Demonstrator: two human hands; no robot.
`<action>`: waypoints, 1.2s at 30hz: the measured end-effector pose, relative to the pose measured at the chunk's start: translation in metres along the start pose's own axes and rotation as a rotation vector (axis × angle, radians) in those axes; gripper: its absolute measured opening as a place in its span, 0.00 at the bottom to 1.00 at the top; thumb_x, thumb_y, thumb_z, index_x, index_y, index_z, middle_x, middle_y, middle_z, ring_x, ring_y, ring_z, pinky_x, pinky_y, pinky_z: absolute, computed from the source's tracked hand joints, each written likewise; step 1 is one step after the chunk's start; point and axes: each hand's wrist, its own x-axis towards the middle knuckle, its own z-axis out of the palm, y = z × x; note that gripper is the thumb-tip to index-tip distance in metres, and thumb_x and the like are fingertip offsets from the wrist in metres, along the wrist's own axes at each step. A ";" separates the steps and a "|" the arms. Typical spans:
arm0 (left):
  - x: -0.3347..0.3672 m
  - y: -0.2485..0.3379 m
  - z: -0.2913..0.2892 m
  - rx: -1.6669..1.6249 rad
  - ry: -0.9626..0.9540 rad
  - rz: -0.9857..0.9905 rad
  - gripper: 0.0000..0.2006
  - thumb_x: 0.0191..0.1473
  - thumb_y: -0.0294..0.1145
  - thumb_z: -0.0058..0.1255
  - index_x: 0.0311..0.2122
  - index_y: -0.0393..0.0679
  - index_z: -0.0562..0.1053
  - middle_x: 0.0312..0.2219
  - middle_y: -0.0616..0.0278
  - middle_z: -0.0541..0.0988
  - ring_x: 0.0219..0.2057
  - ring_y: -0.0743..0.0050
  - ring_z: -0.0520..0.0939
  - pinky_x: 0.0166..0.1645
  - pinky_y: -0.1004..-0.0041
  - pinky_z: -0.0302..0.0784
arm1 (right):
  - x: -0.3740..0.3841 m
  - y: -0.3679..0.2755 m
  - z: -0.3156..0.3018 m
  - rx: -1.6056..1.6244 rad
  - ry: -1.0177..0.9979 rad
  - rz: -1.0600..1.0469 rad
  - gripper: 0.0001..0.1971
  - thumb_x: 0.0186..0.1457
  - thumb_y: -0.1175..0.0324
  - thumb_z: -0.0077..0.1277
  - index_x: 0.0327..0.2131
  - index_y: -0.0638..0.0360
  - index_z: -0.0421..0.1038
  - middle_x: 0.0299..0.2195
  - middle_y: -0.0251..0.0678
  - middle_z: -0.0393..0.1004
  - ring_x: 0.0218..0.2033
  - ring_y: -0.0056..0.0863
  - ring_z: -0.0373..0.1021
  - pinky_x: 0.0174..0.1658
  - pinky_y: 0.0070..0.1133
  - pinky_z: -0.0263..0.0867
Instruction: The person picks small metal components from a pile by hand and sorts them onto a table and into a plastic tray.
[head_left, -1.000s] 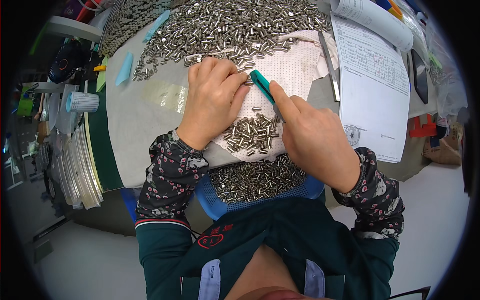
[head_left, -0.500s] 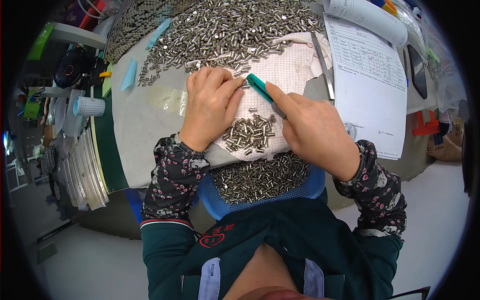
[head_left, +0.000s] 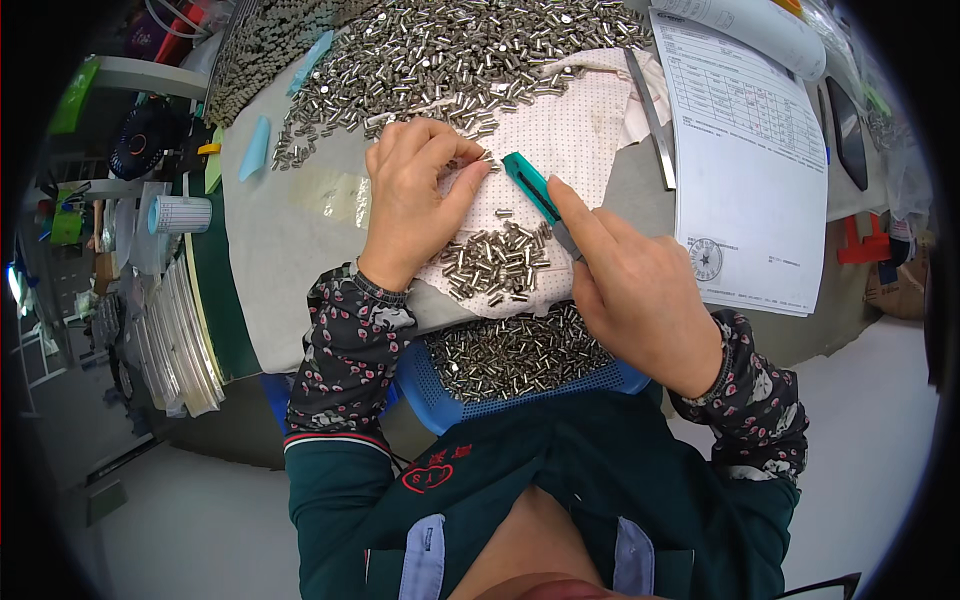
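Sorting looks underway: the left hand (head_left: 415,195) pinches metal pins (head_left: 497,262) on the dotted cloth (head_left: 580,140) at the bench edge, the right hand (head_left: 635,290) grips a teal scraper (head_left: 528,185), poised to sweep them into the blue basket (head_left: 520,392).

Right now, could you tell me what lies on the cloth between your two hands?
In the head view, a small pile of metal pins lies on the dotted cloth between left hand and right hand.

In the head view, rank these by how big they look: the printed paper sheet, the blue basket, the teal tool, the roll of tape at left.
1. Printed paper sheet
2. Blue basket, though partly hidden
3. Teal tool and roll of tape: look alike, and fisheye bending near the rim makes ranking unsure.
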 end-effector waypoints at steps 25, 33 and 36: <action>0.001 0.003 0.001 0.013 -0.014 0.035 0.05 0.42 0.27 0.60 0.25 0.44 0.74 0.33 0.65 0.75 0.41 0.63 0.72 0.48 0.64 0.61 | -0.001 -0.007 0.007 -0.034 -0.001 0.031 0.35 0.45 0.80 0.49 0.61 0.61 0.57 0.28 0.41 0.69 0.23 0.42 0.70 0.24 0.34 0.65; 0.000 0.000 0.005 -0.022 -0.007 0.055 0.06 0.41 0.26 0.59 0.23 0.45 0.73 0.33 0.65 0.74 0.41 0.61 0.71 0.48 0.64 0.59 | 0.003 -0.008 0.008 -0.044 -0.028 0.027 0.36 0.45 0.81 0.50 0.61 0.62 0.56 0.27 0.41 0.69 0.23 0.42 0.70 0.24 0.34 0.65; -0.001 0.000 0.005 -0.032 -0.028 0.044 0.06 0.41 0.26 0.59 0.23 0.44 0.72 0.33 0.65 0.75 0.41 0.61 0.72 0.48 0.63 0.59 | 0.004 -0.011 0.009 -0.065 -0.048 0.022 0.36 0.44 0.81 0.50 0.61 0.64 0.56 0.27 0.41 0.69 0.22 0.42 0.69 0.24 0.34 0.65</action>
